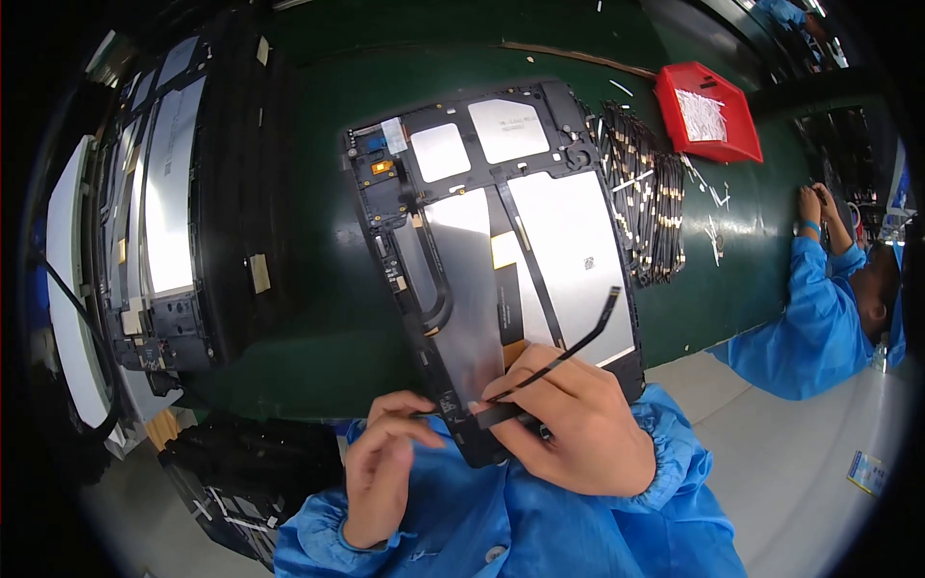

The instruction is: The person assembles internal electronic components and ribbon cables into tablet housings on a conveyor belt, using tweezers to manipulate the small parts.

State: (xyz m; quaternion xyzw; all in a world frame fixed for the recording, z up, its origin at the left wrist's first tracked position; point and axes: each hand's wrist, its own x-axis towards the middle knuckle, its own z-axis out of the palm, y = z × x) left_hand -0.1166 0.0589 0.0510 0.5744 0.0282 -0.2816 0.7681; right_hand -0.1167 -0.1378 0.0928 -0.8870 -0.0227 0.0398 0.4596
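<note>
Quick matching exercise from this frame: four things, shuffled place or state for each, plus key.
1. Bin
2. Right hand
3. Pile of black strips
4. Left hand

A. Just right of the central panel
B. Near that panel's lower-left corner, fingers loosely curled
C. Red, with white strips inside
D. Holding a bent black strip

Pairs: 1-C, 2-D, 3-A, 4-B

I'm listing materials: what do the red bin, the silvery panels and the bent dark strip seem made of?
Red bin: probably plastic, smooth with a slight sheen, evenly coloured.
Silvery panels: likely metal or metallic foil, satin-finished, reflecting light softly.
Bent dark strip: perhaps flexible plastic film, thin and ribbon-like; fairly matte, core unclear.
</note>
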